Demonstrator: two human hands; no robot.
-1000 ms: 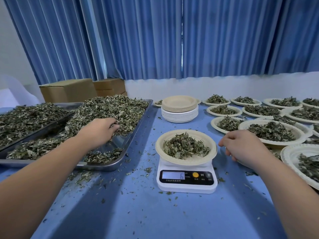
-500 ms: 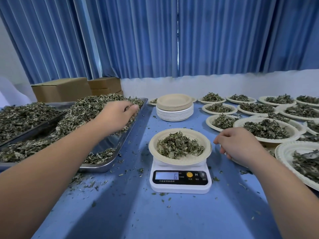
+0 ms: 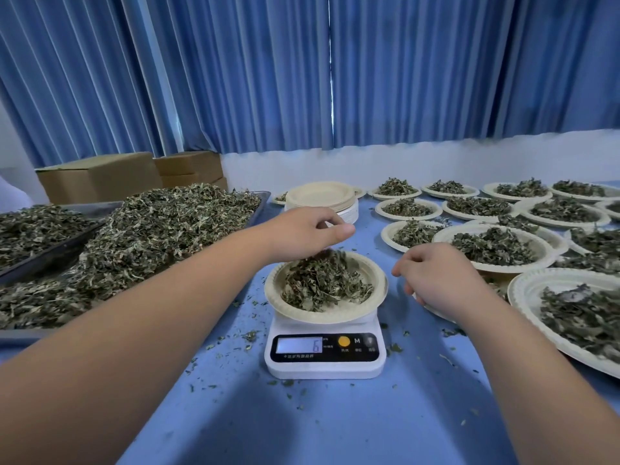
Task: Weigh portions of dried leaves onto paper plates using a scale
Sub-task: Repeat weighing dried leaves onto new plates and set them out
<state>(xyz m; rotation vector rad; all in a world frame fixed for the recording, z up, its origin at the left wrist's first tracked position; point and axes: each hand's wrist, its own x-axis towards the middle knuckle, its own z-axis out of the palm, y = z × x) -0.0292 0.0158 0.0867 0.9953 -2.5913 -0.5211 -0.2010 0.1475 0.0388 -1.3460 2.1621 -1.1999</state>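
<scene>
Rightward, filled plates, tray of dried leaves left, plate stack behind scale.

Blue pleated curtains hanging ahead of me, white wall strip below them, cardboard boxes far left, blue tabletop under my arms.

Blue pleated curtains fill the top of the frame; the tabletop is paler blue. At centre the scale is white with a black panel and orange button; its paper plate cream, the dried leaves olive-green.
</scene>
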